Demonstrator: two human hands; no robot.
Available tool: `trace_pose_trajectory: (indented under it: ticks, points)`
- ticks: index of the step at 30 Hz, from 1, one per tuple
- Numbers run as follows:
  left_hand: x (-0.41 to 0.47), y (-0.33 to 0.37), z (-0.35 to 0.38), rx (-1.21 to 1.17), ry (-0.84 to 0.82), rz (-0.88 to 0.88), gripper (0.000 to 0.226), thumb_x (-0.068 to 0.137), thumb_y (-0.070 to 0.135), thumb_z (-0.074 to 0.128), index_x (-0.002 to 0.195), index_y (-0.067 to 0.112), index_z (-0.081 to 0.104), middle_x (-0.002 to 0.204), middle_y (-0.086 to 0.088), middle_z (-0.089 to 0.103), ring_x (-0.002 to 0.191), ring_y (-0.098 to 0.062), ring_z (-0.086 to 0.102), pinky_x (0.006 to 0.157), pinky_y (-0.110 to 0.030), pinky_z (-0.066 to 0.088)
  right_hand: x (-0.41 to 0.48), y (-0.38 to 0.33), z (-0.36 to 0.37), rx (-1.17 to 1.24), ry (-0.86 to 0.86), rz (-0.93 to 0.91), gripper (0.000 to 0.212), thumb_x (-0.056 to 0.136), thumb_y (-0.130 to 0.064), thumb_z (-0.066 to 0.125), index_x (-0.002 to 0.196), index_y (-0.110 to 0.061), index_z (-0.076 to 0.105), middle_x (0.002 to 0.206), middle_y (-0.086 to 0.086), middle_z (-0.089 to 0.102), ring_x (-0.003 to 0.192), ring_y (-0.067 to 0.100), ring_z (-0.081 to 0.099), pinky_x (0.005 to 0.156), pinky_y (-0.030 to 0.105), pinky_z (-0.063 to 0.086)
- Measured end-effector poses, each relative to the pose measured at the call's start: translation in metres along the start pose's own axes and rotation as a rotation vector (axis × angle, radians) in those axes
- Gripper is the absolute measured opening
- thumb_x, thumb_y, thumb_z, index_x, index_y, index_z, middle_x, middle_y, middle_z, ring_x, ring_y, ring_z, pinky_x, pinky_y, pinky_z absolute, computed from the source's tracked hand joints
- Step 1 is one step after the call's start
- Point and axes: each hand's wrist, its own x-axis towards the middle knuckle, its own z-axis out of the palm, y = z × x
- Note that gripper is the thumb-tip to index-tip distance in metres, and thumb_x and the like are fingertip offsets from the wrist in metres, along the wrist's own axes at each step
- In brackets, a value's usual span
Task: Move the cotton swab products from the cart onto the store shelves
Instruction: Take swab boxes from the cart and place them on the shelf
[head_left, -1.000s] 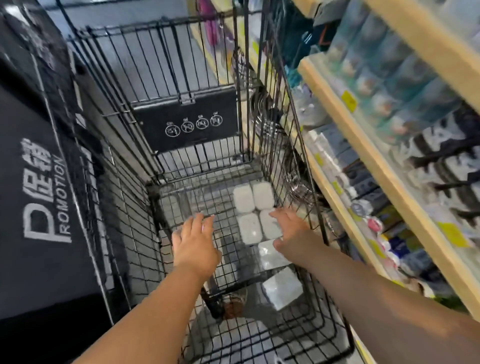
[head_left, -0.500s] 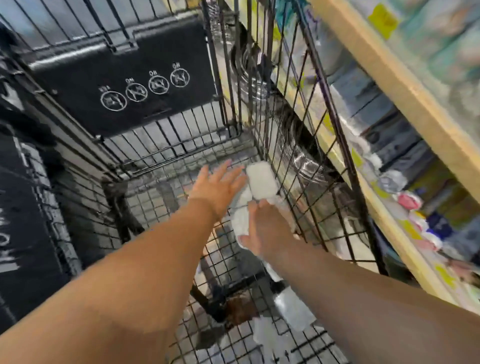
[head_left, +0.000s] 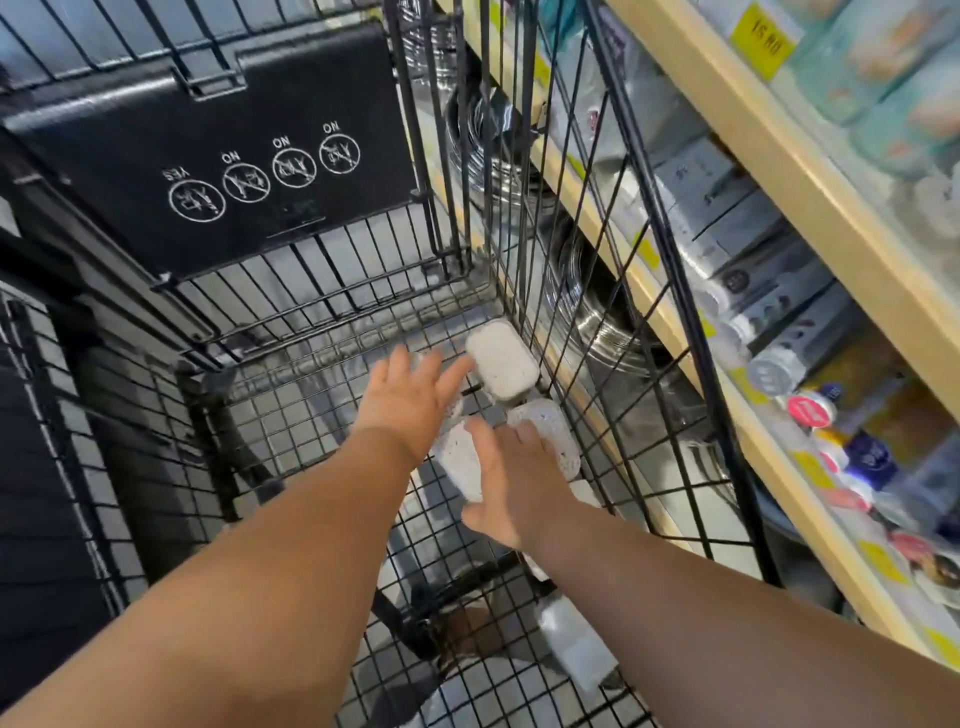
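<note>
Here, the pick-up step: both hands are down at the far right corner of the cart (head_left: 311, 395), among the swab packs (head_left: 501, 364), which are small, white, round-cornered tubs. The left hand (head_left: 410, 400) is spread flat, fingertips at the rearmost pack. The right hand (head_left: 511, 483) lies over two nearer ones, fingers seemingly straight, gripping nothing. Next, I judge, fingers must close round a pack and lift it over the wire wall to the shelf (head_left: 810, 182).

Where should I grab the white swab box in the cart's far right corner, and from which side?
Probably pinch the swab box across its narrow width, from above and the left: it lies flat, broad face up, with the cart wall close on its right.
</note>
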Motion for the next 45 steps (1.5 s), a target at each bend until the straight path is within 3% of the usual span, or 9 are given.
trace_pose_trajectory:
  ticks: [5, 10, 13, 17, 22, 27, 37, 41, 45]
  points:
    - [-0.018, -0.003, 0.001, -0.121, -0.104, -0.125, 0.058, 0.087, 0.03, 0.057, 0.138, 0.024, 0.03, 0.137, -0.008, 0.032, 0.125, -0.04, 0.033, 0.102, -0.047, 0.03, -0.01, 0.003, -0.006, 0.085, -0.019, 0.001, 0.084, 0.076, -0.035, 0.068, 0.144, -0.023, 0.02, 0.132, 0.007, 0.047, 0.118, 0.027, 0.033, 0.101, 0.037, 0.032]
    - [-0.058, -0.019, -0.032, -0.512, -0.122, -0.413, 0.068, 0.078, 0.058, 0.062, 0.135, 0.034, 0.035, 0.141, -0.006, 0.028, 0.124, -0.039, 0.031, 0.1, -0.052, 0.033, -0.035, -0.007, -0.036, 0.45, 0.081, 0.026, 0.085, 0.069, -0.028, 0.077, 0.141, -0.026, 0.031, 0.131, 0.007, 0.046, 0.12, 0.027, 0.04, 0.101, 0.035, 0.038]
    - [-0.089, -0.03, -0.065, -0.892, 0.006, -0.524, 0.068, 0.073, 0.048, 0.074, 0.13, 0.032, 0.04, 0.131, -0.004, 0.026, 0.121, -0.038, 0.035, 0.097, -0.051, 0.044, -0.054, -0.021, -0.072, 0.654, 0.132, 0.045, 0.082, 0.066, -0.02, 0.079, 0.137, -0.032, 0.038, 0.126, 0.003, 0.043, 0.113, 0.023, 0.047, 0.097, 0.034, 0.045]
    - [-0.132, -0.04, -0.125, -1.226, 0.256, -0.557, 0.063, 0.079, 0.029, 0.075, 0.133, 0.024, 0.043, 0.112, 0.0, 0.022, 0.091, -0.02, 0.049, 0.052, -0.02, 0.049, -0.096, -0.034, -0.14, 0.876, 0.223, -0.082, 0.07, 0.07, -0.012, 0.074, 0.13, -0.031, 0.043, 0.121, -0.002, 0.048, 0.104, 0.014, 0.052, 0.071, 0.017, 0.048]
    - [-0.176, -0.052, -0.205, -1.291, 0.487, -0.534, 0.069, 0.074, 0.034, 0.08, 0.134, 0.029, 0.045, 0.116, -0.001, 0.027, 0.098, -0.019, 0.045, 0.082, -0.027, 0.047, -0.156, -0.042, -0.218, 0.997, 0.366, -0.172, 0.071, 0.07, -0.011, 0.071, 0.129, -0.032, 0.038, 0.108, -0.018, 0.05, 0.096, 0.001, 0.053, 0.078, 0.027, 0.053]
    - [-0.209, -0.041, -0.301, -1.277, 0.651, -0.4, 0.083, 0.066, 0.048, 0.082, 0.136, 0.024, 0.045, 0.134, -0.002, 0.042, 0.115, -0.021, 0.047, 0.092, -0.031, 0.04, -0.225, -0.036, -0.285, 1.269, 0.532, -0.236, 0.056, 0.06, -0.02, 0.059, 0.114, -0.028, 0.045, 0.103, -0.004, 0.057, 0.097, 0.018, 0.058, 0.081, 0.036, 0.05]
    - [-0.258, 0.044, -0.491, -1.512, 0.907, -0.006, 0.072, 0.049, 0.057, 0.081, 0.109, 0.028, 0.056, 0.104, 0.005, 0.06, 0.091, -0.012, 0.059, 0.075, -0.026, 0.046, -0.393, 0.029, -0.395, 1.579, 0.883, -0.369, 0.016, 0.078, -0.014, 0.053, 0.093, -0.014, 0.057, 0.086, 0.011, 0.063, 0.065, 0.017, 0.066, 0.055, 0.028, 0.052]
    - [-0.276, 0.082, -0.543, -1.853, 0.823, 0.334, 0.053, 0.069, 0.026, 0.082, 0.113, 0.02, 0.053, 0.106, -0.004, 0.061, 0.077, -0.008, 0.059, 0.066, -0.023, 0.049, -0.457, 0.046, -0.418, 1.61, 0.96, -0.383, 0.041, 0.075, -0.027, 0.048, 0.107, -0.002, 0.058, 0.084, 0.018, 0.064, 0.06, 0.021, 0.064, 0.053, 0.027, 0.05]
    - [-0.287, 0.114, -0.572, -2.143, 0.511, 0.717, 0.067, 0.068, 0.033, 0.074, 0.125, 0.006, 0.053, 0.11, -0.016, 0.065, 0.092, -0.024, 0.065, 0.074, -0.039, 0.057, -0.507, 0.053, -0.429, 1.598, 1.039, -0.433, 0.03, 0.092, -0.02, 0.035, 0.088, -0.004, 0.061, 0.064, 0.009, 0.069, 0.049, 0.018, 0.064, 0.043, 0.024, 0.051]
